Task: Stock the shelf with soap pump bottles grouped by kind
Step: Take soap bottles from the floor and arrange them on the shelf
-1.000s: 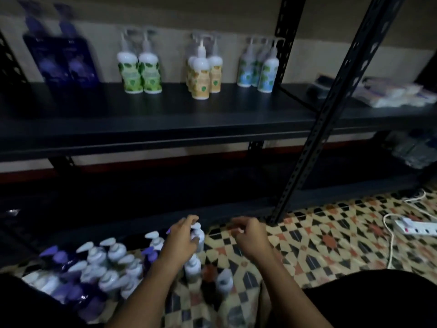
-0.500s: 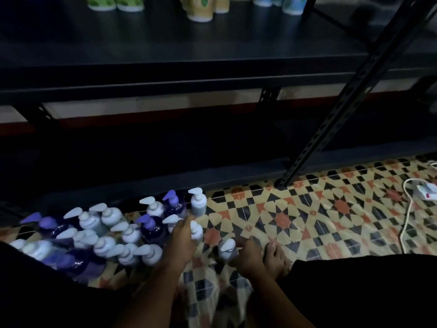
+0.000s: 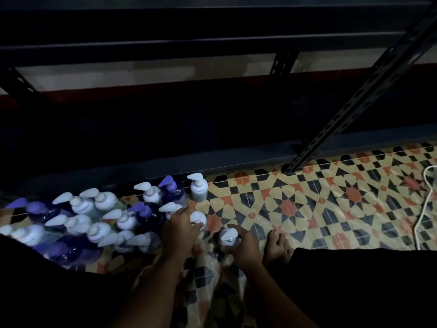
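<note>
Head view: both hands are now gripping bottles on the patterned tiled floor (image 3: 295,204), having dropped since a second ago. Left hand (image 3: 181,229) is clasping a white-pump soap bottle (image 3: 198,220); right hand (image 3: 244,247) another white pump bottle (image 3: 228,236), beside the floor cluster of purple and white bottles (image 3: 94,221), below the dark metal shelf (image 3: 189,43). Next restocking lift appears imminent.

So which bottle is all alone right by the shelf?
Find the slanted shelf post and follow the bottom shelf edge left. There stands a white pump bottle, last on the right of the back row. Its neighbour is a purple bottle; only floor tiles lie to its right.
</note>
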Tool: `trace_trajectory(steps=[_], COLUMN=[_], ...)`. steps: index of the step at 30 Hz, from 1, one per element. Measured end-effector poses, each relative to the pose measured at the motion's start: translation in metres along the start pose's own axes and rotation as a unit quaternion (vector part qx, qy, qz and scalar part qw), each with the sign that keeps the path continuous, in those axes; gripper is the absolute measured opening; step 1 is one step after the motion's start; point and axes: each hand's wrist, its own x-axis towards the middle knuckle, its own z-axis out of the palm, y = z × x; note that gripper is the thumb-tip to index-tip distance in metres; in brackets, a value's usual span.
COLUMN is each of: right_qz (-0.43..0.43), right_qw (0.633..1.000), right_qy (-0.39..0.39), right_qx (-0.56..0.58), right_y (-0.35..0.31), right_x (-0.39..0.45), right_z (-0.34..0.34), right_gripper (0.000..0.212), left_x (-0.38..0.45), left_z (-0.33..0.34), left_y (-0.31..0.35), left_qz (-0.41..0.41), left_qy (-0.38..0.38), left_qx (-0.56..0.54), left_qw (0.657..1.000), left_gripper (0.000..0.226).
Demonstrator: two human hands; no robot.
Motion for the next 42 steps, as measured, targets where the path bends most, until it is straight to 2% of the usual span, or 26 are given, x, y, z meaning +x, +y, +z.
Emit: trace_trajectory(steps=[6,9,11,13,18,22,25,29,32,36,42], right_qz=[0.010,0.001,0.006,0.001,-0.033,-0.083,-0.099,-0.122,-0.139,-0.177,-0.251], right_qw=[0.999,0.997,0.994,0.989,0.981,0.966,0.953,0.943,0.937,0.930,0.918], right_qy=[0.019,0.031,0.034,0.038,0.062,0.074,0.072,0.086,0.098,0.119,0.129], right_qx=[0.049,0.076,0.101,0.144,0.182,0.234,0.276,0.299,0.306,0.300,0.277], right_y=[-0.004,-0.008,-0.016,-0.024,-0.046,-0.077,-0.100,-0.133,-0.158,-0.199,-0.267], right_x=[-0.009,-0.018,-0.023,-0.029,-0.048,-0.065,-0.073,-0.087,-0.096,-0.105,-0.124], right_z=[-0.012,-0.025,-0.036,-0.046,-0.069,-0.083,-0.093,-0.112,-0.129,-0.150,-0.188], right_gripper=[0.036,0.028,0.035,0.042,0.026,0.021,0.030,0.032,0.037,0.043,0.048], left_x=[-0.005,-0.010,-0.012,-0.012,-0.017,-0.024,-0.023,-0.016,-0.012,-0.006,0.000], left_z=[-0.009,-0.021,-0.033,-0.044,-0.074,-0.102,-0.124,-0.151,-0.172,-0.202,-0.265], left_y=[0.005,0.009,0.012,0.014,0.032,0.052,0.067,0.088,0.106,0.128,0.160], left_qz=[0.017,0.050,0.033,0.009,-0.063,-0.051,-0.046,0.024,0.058,0.087,0.147], left_qy=[-0.024,-0.047,-0.072,-0.093,-0.064,-0.059,-0.072,-0.072,-0.070,-0.019,0.009], left_qx=[-0.054,-0.130,-0.189,-0.248,-0.403,-0.480,-0.516,-0.461,-0.441,-0.412,-0.308], left_qw=[0.998,0.989,0.979,0.964,0.911,0.874,0.852,0.884,0.893,0.907,0.940], left_gripper=[0.017,0.019,0.024,0.025,0.021,0.005,0.021,0.031,0.044,0.059,0.064])
